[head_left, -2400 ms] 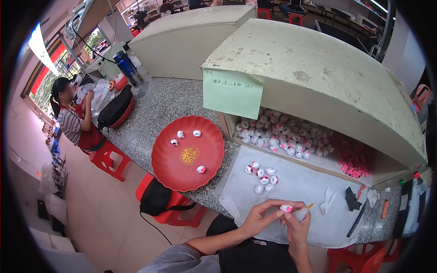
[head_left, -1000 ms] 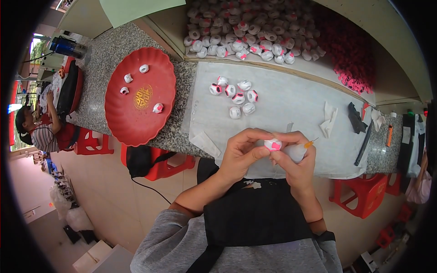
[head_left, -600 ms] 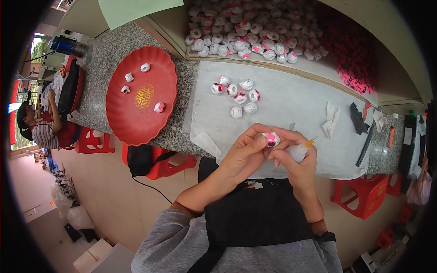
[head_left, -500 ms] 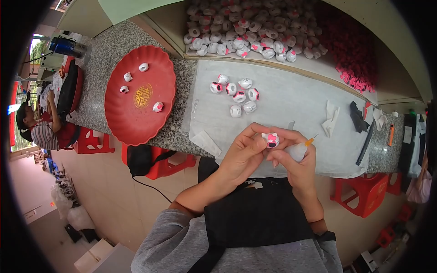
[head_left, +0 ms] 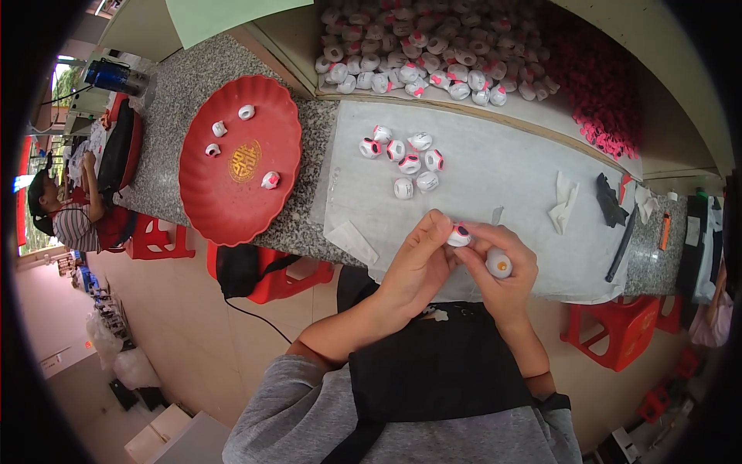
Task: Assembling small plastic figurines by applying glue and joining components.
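Observation:
My left hand (head_left: 421, 261) is closed, pinching a small white plastic head-shaped piece (head_left: 457, 237) with pink trim and a dark opening. My right hand (head_left: 512, 277) is closed round a small white needle-tip squeeze bottle (head_left: 498, 264); its orange tip points up at the camera. The right thumb and fingertips also touch the white piece from the right. Beyond my hands, several similar white-and-pink pieces (head_left: 410, 163) lie in a loose group on the white sheet (head_left: 495, 185) covering the worktop.
A red scalloped tray (head_left: 239, 205) holds several white pieces at the left. Behind, a shelf carries heaped white pieces (head_left: 433, 58) and small pink parts (head_left: 614, 135). Crumpled tissue (head_left: 564, 201), dark cloth (head_left: 610, 201) and a black stick (head_left: 621, 251) lie right. Another person (head_left: 69, 205) sits far left.
The white piece has turned between my fingers, its pink face no longer facing up. The bottle has swung from pointing right to pointing up at the camera.

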Demonstrator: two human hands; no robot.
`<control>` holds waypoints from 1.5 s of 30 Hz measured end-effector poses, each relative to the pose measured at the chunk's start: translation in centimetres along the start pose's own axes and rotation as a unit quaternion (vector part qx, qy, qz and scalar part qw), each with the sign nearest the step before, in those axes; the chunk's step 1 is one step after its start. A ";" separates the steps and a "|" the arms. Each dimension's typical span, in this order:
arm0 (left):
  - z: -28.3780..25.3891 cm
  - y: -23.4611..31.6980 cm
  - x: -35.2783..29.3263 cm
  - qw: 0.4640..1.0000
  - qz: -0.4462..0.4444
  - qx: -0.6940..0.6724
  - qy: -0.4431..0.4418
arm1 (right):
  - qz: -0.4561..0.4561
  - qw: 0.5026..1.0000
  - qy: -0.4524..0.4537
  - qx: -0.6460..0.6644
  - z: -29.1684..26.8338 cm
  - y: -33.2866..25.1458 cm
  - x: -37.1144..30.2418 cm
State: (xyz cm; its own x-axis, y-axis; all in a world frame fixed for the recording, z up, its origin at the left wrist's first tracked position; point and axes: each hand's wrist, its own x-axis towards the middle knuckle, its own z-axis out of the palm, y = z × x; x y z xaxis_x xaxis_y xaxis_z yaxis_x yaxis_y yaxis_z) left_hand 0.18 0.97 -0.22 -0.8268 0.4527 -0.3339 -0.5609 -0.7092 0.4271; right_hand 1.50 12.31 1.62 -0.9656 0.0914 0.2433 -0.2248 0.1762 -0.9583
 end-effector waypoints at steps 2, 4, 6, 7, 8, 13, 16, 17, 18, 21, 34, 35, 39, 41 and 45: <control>0.4 0.1 -0.4 1.000 -0.009 0.005 -0.008 | -0.048 0.994 -0.021 -0.097 -0.4 -0.3 0.0; -0.2 -0.1 0.1 0.999 -0.031 -0.016 -0.027 | -0.078 0.989 -0.011 -0.127 -0.6 0.1 0.2; -0.8 0.0 0.1 0.999 -0.016 0.020 -0.022 | -0.072 0.990 -0.008 -0.118 -0.7 0.4 0.1; -0.8 0.3 -0.2 0.998 -0.015 0.049 -0.037 | -0.058 0.993 -0.004 -0.101 -1.0 0.3 -0.3; -0.4 1.1 -0.1 0.997 0.000 0.059 -0.052 | -0.042 0.996 -0.015 -0.075 -1.4 0.0 -0.4; -0.9 2.8 -1.8 0.937 0.095 0.331 -0.062 | -0.008 0.999 0.010 -0.037 -2.0 0.4 -1.9; -2.3 4.3 -1.9 0.887 0.202 0.415 -0.029 | 0.048 0.998 0.033 -0.018 -2.5 0.7 -1.8; -2.7 4.9 -1.9 0.856 0.246 0.454 -0.002 | 0.038 0.999 0.030 -0.019 -2.5 0.7 -1.7; -3.1 5.5 -2.0 0.854 0.256 0.453 -0.002 | 0.053 0.998 0.042 -0.013 -2.6 0.6 -1.6; -3.5 6.5 -2.0 0.744 0.298 0.597 0.041 | 0.072 0.995 0.064 -0.023 -2.7 0.9 -1.5; -4.2 6.6 -0.3 0.595 0.327 0.731 0.063 | 0.093 0.994 0.055 -0.025 -3.1 1.4 -1.9; -4.0 6.7 -0.4 0.607 0.304 0.732 0.067 | 0.095 0.994 0.053 -0.025 -3.2 1.4 -2.0; -3.6 7.4 0.2 0.573 0.335 0.746 0.057 | 0.092 0.993 0.069 -0.031 -3.2 1.7 -1.2; -2.9 7.9 -0.2 0.547 0.353 0.757 0.060 | 0.086 0.992 0.071 -0.057 -3.6 1.0 -2.1; -0.2 9.4 1.1 0.514 0.385 0.765 0.031 | 0.102 0.992 0.079 -0.014 -3.9 1.0 -1.5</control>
State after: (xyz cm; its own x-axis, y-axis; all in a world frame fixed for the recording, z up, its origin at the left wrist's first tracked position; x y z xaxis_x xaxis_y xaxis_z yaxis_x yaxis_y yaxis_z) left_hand -6.03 -5.28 3.30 -0.8532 0.3035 0.4242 0.5156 0.6134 0.5982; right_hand 3.28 16.18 0.90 -0.9578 0.2795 0.0672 -0.0210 0.1648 -0.9861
